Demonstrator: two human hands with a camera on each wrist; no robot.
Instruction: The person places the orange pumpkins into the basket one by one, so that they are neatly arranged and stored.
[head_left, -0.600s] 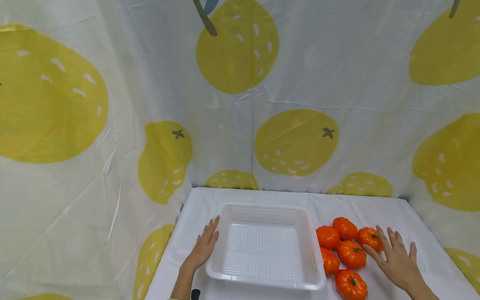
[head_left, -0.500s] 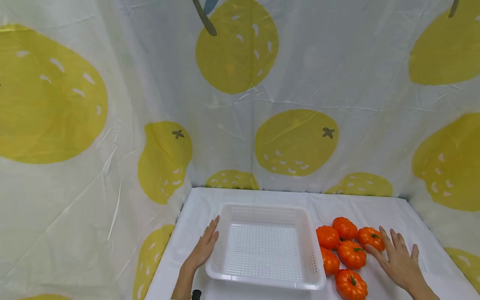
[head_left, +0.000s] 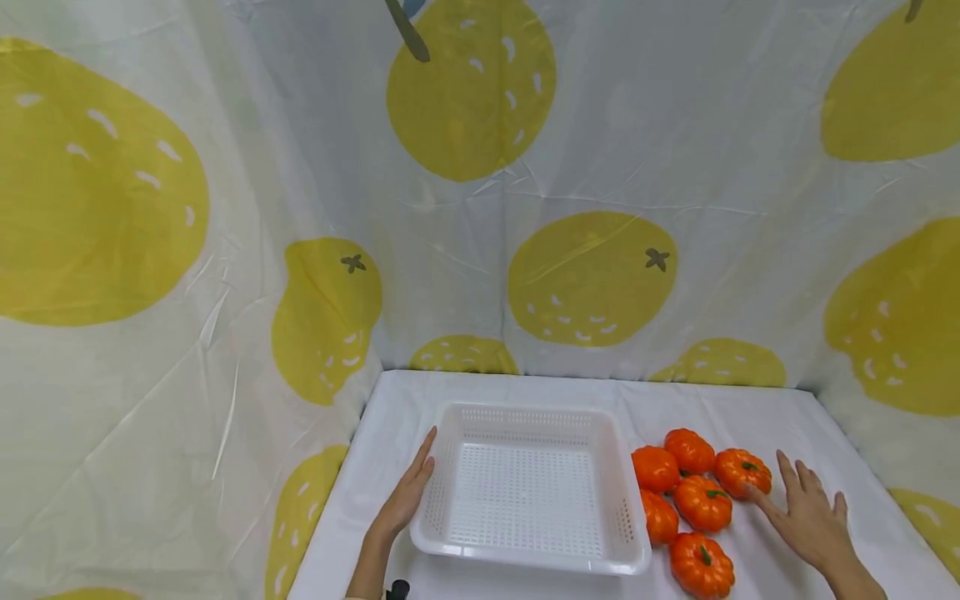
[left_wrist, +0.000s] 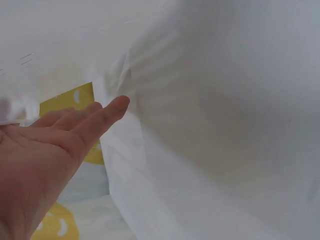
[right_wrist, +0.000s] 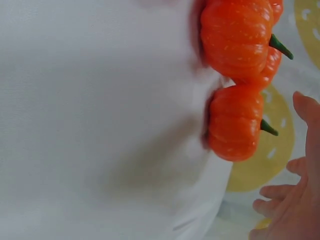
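Observation:
A white perforated plastic basket [head_left: 528,562] stands on the white-covered table with nothing in it. My left hand [head_left: 403,498] lies along its left side, fingers straight and pointing away from me; the left wrist view shows the same hand [left_wrist: 55,145] with extended fingers and nothing held. To the right of the basket sit several small orange pumpkins with green stems, among them a front one [head_left: 702,567] and a far-right one [head_left: 742,473]. My right hand [head_left: 810,518] is spread just right of that far-right pumpkin [right_wrist: 235,122], thumb closest to it, holding nothing.
White cloth with large yellow fruit prints [head_left: 592,279] hangs behind and at both sides of the table [head_left: 757,417]. A small black object [head_left: 398,589] shows at the bottom edge beside the left forearm. Two pumpkins stand close against the basket's right wall.
My right hand has drifted slightly right, away from the far-right pumpkin. The head view has shifted a little. Basket and pumpkins keep their places, and the left hand stays by the basket.

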